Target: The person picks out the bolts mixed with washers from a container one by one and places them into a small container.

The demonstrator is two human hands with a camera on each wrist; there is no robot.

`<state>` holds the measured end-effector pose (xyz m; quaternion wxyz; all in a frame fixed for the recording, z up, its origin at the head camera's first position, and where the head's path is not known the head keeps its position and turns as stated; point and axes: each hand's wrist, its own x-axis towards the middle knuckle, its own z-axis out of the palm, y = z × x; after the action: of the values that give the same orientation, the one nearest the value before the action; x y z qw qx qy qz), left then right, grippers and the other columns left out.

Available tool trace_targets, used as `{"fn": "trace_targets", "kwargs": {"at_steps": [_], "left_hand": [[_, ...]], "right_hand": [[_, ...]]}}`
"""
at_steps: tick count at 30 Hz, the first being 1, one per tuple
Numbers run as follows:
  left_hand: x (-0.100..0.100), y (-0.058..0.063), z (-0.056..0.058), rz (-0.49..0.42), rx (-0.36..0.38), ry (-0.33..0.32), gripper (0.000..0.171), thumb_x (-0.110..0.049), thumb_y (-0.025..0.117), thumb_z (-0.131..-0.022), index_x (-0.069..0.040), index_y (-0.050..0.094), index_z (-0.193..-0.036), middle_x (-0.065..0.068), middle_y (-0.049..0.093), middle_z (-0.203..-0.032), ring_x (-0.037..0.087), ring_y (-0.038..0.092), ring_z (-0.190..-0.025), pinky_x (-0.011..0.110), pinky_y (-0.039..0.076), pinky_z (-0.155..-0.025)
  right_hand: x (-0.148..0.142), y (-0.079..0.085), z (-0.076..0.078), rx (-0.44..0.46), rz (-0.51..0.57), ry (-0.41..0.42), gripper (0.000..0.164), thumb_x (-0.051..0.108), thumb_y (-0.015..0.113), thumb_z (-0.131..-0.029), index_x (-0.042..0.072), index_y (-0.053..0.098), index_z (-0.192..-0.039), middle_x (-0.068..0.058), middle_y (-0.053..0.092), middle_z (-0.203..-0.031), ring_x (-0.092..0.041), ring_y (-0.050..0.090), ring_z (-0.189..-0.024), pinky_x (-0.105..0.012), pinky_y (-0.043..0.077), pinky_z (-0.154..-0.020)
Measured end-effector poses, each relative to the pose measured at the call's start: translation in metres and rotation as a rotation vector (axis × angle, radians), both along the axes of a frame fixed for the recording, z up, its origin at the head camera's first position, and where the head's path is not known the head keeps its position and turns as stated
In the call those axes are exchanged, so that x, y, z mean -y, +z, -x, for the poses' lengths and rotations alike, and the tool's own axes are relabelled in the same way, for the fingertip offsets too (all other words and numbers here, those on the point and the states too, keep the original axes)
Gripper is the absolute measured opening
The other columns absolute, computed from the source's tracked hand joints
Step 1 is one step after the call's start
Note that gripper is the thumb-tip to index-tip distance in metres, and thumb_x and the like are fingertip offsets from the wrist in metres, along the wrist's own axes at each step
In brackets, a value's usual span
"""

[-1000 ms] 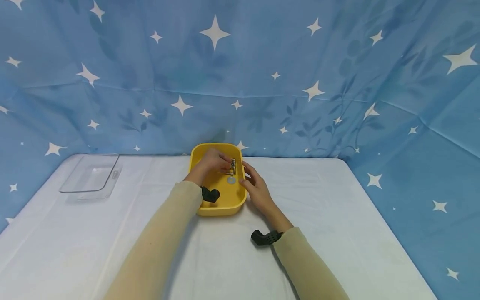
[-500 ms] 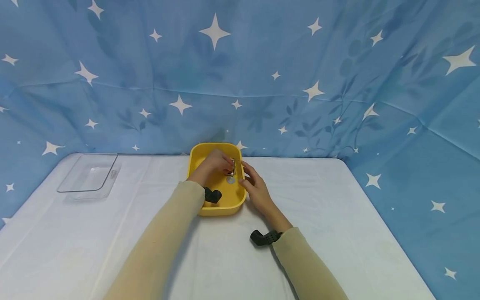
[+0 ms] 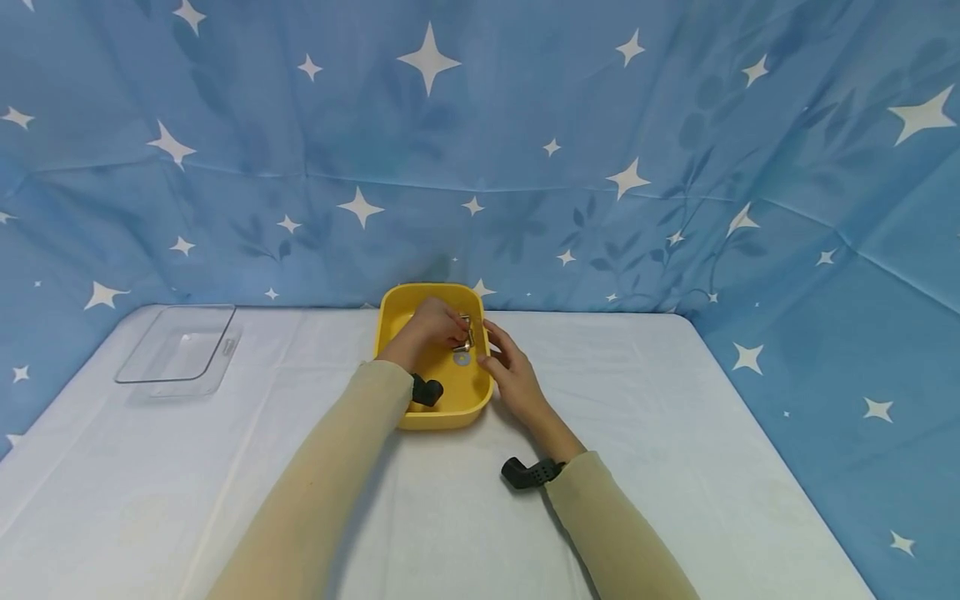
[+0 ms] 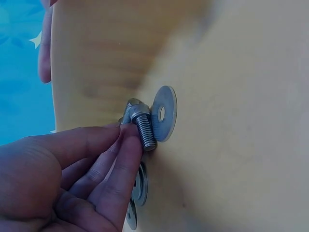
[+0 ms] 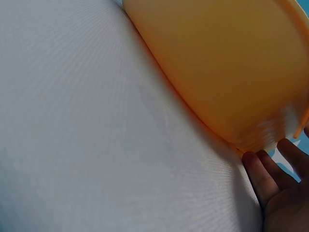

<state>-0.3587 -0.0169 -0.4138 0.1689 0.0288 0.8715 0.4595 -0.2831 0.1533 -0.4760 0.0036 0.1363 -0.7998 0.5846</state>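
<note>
A yellow plastic bin stands at the back middle of the table. My left hand reaches down inside it, thumb and forefinger pinching at a bolt beside another bolt, partly hidden behind the fingertips. A large flat washer lies right beside the bolts in the left wrist view. More washers show below, partly covered by the fingers. Against the bin's right side rests my right hand, fingers spread. The right wrist view has its fingertips at the bin's outer wall.
A clear container with a clear lid or tray over it sits at the table's back left. White cloth covers the table. A blue curtain with white stars hangs right behind the far edge.
My left hand has moved slightly right and closer to the metal parts in the bin, and the bolts there have shifted a little. My right hand stays at the bin's side.
</note>
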Motion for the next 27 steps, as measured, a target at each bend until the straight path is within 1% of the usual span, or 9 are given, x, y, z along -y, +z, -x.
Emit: {"fn": "trace_targets", "kwargs": {"at_steps": [5, 8, 13, 14, 17, 20, 21, 24, 27], "left_hand": [[-0.0015, 0.0004, -0.0003, 0.014, -0.005, -0.021, 0.024, -0.002, 0.071, -0.091, 0.004, 0.075, -0.114, 0.021, 0.074, -0.114, 0.019, 0.069, -0.084, 0.026, 0.062, -0.081], [-0.0021, -0.0007, 0.0002, 0.007, -0.005, -0.026, 0.025, -0.002, 0.071, -0.091, 0.004, 0.074, -0.115, 0.021, 0.074, -0.114, 0.023, 0.071, -0.089, 0.028, 0.062, -0.085], [-0.0022, -0.0033, 0.001, -0.032, 0.007, -0.005, 0.026, 0.0, 0.071, -0.09, 0.005, 0.074, -0.115, 0.023, 0.073, -0.115, 0.026, 0.073, -0.092, 0.031, 0.062, -0.088], [-0.0026, -0.0029, 0.0011, -0.038, 0.016, 0.01, 0.026, 0.001, 0.071, -0.09, 0.005, 0.074, -0.115, 0.021, 0.074, -0.109, 0.024, 0.072, -0.088, 0.028, 0.062, -0.083], [-0.0012, -0.0027, 0.0023, -0.07, 0.057, 0.027, 0.027, 0.0, 0.071, -0.091, 0.004, 0.073, -0.118, 0.02, 0.074, -0.112, 0.025, 0.072, -0.093, 0.031, 0.062, -0.088], [0.0004, -0.0025, 0.0038, -0.104, 0.087, 0.046, 0.026, -0.002, 0.071, -0.091, 0.003, 0.074, -0.117, 0.017, 0.074, -0.11, 0.026, 0.073, -0.097, 0.031, 0.061, -0.09], [0.0018, -0.0034, 0.0048, -0.114, 0.086, 0.036, 0.024, -0.002, 0.071, -0.092, 0.003, 0.075, -0.115, 0.018, 0.074, -0.113, 0.027, 0.073, -0.1, 0.033, 0.061, -0.092], [0.0019, -0.0046, 0.0059, -0.136, 0.082, 0.05, 0.022, -0.003, 0.072, -0.092, 0.004, 0.075, -0.112, 0.017, 0.075, -0.109, 0.025, 0.074, -0.096, 0.031, 0.062, -0.089], [0.0006, -0.0054, 0.0057, -0.155, 0.082, 0.071, 0.023, -0.002, 0.072, -0.091, 0.004, 0.075, -0.113, 0.02, 0.074, -0.112, 0.029, 0.074, -0.099, 0.032, 0.061, -0.091]], "right_hand": [[-0.0012, 0.0012, -0.0007, 0.007, -0.004, -0.008, 0.06, 0.016, 0.052, -0.101, 0.024, 0.036, -0.158, -0.011, 0.046, -0.157, -0.035, 0.055, -0.137, -0.048, 0.046, -0.115], [-0.0019, 0.0005, -0.0004, 0.012, -0.005, -0.008, 0.06, 0.016, 0.052, -0.101, 0.026, 0.035, -0.158, -0.01, 0.046, -0.157, -0.035, 0.055, -0.137, -0.049, 0.046, -0.115], [-0.0024, -0.0011, 0.0, 0.013, -0.004, -0.008, 0.059, 0.017, 0.052, -0.101, 0.025, 0.036, -0.158, -0.01, 0.045, -0.157, -0.035, 0.055, -0.137, -0.049, 0.045, -0.115], [-0.0023, -0.0009, -0.0002, 0.014, -0.005, -0.008, 0.059, 0.017, 0.052, -0.101, 0.025, 0.036, -0.158, -0.009, 0.045, -0.157, -0.035, 0.055, -0.137, -0.049, 0.045, -0.115], [-0.0015, -0.0006, -0.0002, 0.015, -0.009, -0.007, 0.06, 0.017, 0.052, -0.101, 0.025, 0.035, -0.158, -0.009, 0.045, -0.158, -0.034, 0.054, -0.138, -0.048, 0.045, -0.116], [-0.0006, -0.0005, 0.0002, 0.008, -0.011, -0.004, 0.06, 0.017, 0.052, -0.102, 0.024, 0.035, -0.158, -0.009, 0.044, -0.158, -0.034, 0.053, -0.138, -0.048, 0.044, -0.116], [-0.0004, -0.0008, 0.0004, 0.004, -0.009, -0.003, 0.059, 0.016, 0.052, -0.102, 0.024, 0.035, -0.158, -0.009, 0.044, -0.159, -0.034, 0.053, -0.139, -0.048, 0.044, -0.116], [0.0001, -0.0006, 0.0005, -0.005, -0.009, -0.002, 0.059, 0.016, 0.052, -0.102, 0.023, 0.035, -0.158, -0.009, 0.044, -0.159, -0.034, 0.053, -0.139, -0.049, 0.044, -0.116], [0.0001, -0.0002, 0.0, -0.005, -0.013, -0.002, 0.059, 0.016, 0.051, -0.102, 0.023, 0.035, -0.158, -0.008, 0.044, -0.159, -0.034, 0.053, -0.139, -0.048, 0.044, -0.116]]}}
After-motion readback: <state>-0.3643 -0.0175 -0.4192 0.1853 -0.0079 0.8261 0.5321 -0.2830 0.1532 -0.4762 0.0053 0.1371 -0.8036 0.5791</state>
